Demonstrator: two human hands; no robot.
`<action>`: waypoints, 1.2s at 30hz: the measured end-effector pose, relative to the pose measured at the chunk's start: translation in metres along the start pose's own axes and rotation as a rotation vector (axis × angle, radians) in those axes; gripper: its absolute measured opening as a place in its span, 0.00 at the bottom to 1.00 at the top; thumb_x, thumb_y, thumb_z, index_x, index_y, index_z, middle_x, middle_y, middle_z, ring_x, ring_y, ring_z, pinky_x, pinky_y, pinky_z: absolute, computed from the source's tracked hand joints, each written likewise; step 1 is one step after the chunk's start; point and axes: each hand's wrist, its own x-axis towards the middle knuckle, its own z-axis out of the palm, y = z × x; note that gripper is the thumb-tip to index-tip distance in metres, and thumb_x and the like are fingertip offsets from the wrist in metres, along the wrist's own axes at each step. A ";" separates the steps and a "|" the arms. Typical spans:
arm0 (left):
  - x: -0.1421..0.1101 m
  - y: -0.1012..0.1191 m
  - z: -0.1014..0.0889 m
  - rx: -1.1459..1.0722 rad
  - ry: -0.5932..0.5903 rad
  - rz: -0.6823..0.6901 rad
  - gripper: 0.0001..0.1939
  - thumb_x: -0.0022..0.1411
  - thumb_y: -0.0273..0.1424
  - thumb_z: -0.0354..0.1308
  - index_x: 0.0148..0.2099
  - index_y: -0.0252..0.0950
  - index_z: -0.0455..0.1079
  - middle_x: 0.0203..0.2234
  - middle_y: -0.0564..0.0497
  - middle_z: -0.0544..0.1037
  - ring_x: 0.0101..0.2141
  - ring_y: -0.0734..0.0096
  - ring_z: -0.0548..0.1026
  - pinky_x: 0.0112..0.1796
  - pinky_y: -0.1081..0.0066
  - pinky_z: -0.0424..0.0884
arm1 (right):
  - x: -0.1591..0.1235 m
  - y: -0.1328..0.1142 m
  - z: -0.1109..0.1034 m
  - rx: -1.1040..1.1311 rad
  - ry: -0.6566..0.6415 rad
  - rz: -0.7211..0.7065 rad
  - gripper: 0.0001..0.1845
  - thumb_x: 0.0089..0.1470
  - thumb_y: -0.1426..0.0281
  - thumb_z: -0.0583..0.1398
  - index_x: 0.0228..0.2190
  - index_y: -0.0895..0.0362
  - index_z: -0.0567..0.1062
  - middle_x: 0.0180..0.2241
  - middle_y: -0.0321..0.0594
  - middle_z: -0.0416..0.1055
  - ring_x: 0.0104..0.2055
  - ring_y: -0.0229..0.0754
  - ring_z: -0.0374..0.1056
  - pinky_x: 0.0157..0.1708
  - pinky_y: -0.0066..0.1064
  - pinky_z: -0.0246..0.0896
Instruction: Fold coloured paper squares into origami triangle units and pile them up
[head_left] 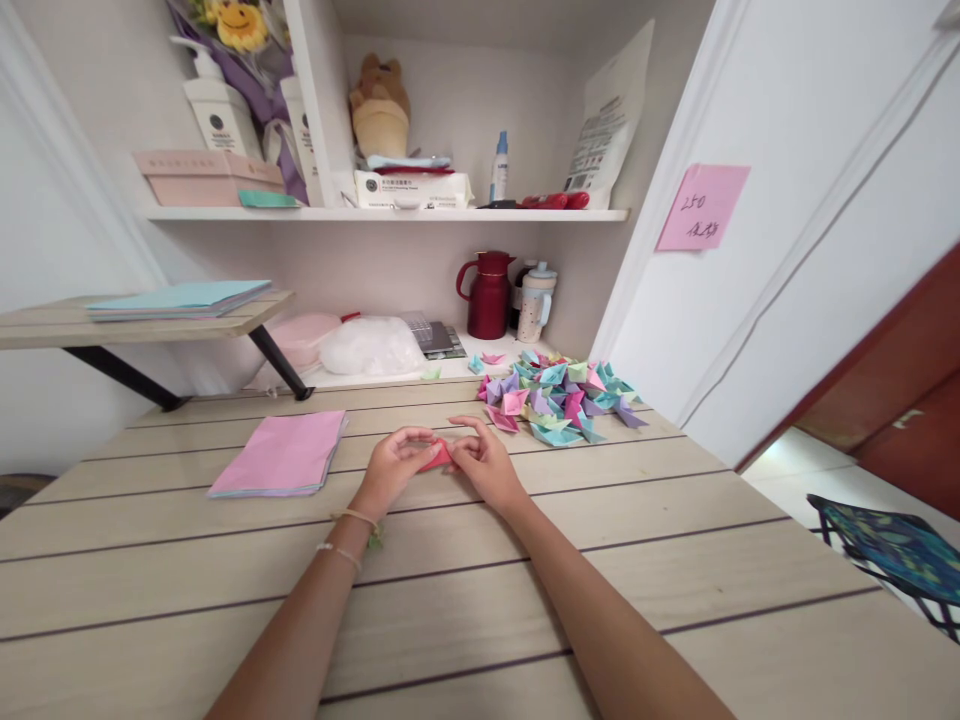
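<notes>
A small red folded paper [435, 458] is held between my two hands, just above the middle of the table. My left hand [395, 462] pinches its left side between thumb and fingers. On its right side, my right hand [484, 462] grips it with the thumb and a finger, the index finger raised away. Part of the paper is hidden behind my fingers. To the left lies a stack of pink paper sheets [281, 455]. Beyond my right hand is a heap of folded paper boats [562, 400] in several colours.
A small raised shelf [45, 322] at the left carries blue paper sheets [184, 298]. Along the back stand a red thermos jug [489, 298], a pale tumbler [536, 305] and a clear plastic bag [371, 347]. A folding stool [892, 550] is off the table's right side.
</notes>
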 end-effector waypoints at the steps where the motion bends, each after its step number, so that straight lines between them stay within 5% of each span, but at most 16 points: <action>1: 0.000 -0.001 0.000 -0.013 0.006 -0.002 0.18 0.42 0.34 0.65 0.37 0.32 0.72 0.32 0.47 0.78 0.31 0.67 0.76 0.36 0.68 0.71 | 0.000 0.000 0.000 -0.021 0.000 -0.012 0.20 0.46 0.62 0.59 0.43 0.55 0.69 0.25 0.35 0.72 0.26 0.38 0.69 0.29 0.32 0.67; 8: -0.001 0.001 -0.002 -0.059 0.065 -0.019 0.14 0.44 0.35 0.64 0.33 0.31 0.73 0.31 0.46 0.79 0.35 0.65 0.76 0.42 0.66 0.69 | -0.003 -0.005 0.002 -0.237 0.036 -0.091 0.16 0.43 0.61 0.62 0.35 0.55 0.77 0.34 0.42 0.75 0.36 0.45 0.70 0.38 0.36 0.65; 18: -0.002 0.000 0.003 -0.043 -0.020 -0.019 0.19 0.43 0.33 0.65 0.40 0.31 0.72 0.36 0.44 0.78 0.38 0.63 0.75 0.43 0.64 0.69 | -0.001 0.001 0.002 -0.222 0.045 -0.002 0.18 0.50 0.57 0.55 0.28 0.56 0.78 0.24 0.39 0.75 0.27 0.46 0.72 0.29 0.34 0.65; 26: 0.001 -0.002 -0.001 0.007 0.055 0.032 0.12 0.44 0.35 0.64 0.30 0.33 0.72 0.26 0.49 0.78 0.30 0.68 0.75 0.37 0.70 0.70 | -0.002 -0.006 0.002 -0.232 -0.052 -0.036 0.16 0.51 0.62 0.54 0.23 0.57 0.76 0.22 0.35 0.72 0.27 0.41 0.68 0.29 0.29 0.62; 32: 0.000 0.000 -0.001 0.024 0.038 0.033 0.12 0.44 0.36 0.64 0.29 0.33 0.73 0.27 0.49 0.79 0.31 0.66 0.75 0.39 0.66 0.70 | -0.002 -0.004 0.002 -0.176 -0.053 -0.002 0.14 0.45 0.70 0.57 0.37 0.57 0.74 0.22 0.34 0.71 0.23 0.36 0.64 0.24 0.25 0.59; 36: -0.001 0.000 0.000 0.034 -0.020 0.029 0.13 0.43 0.35 0.64 0.31 0.33 0.74 0.30 0.47 0.79 0.34 0.64 0.75 0.41 0.66 0.69 | -0.001 -0.001 0.003 -0.234 0.007 -0.042 0.14 0.44 0.71 0.57 0.36 0.57 0.75 0.20 0.34 0.70 0.21 0.36 0.63 0.23 0.26 0.59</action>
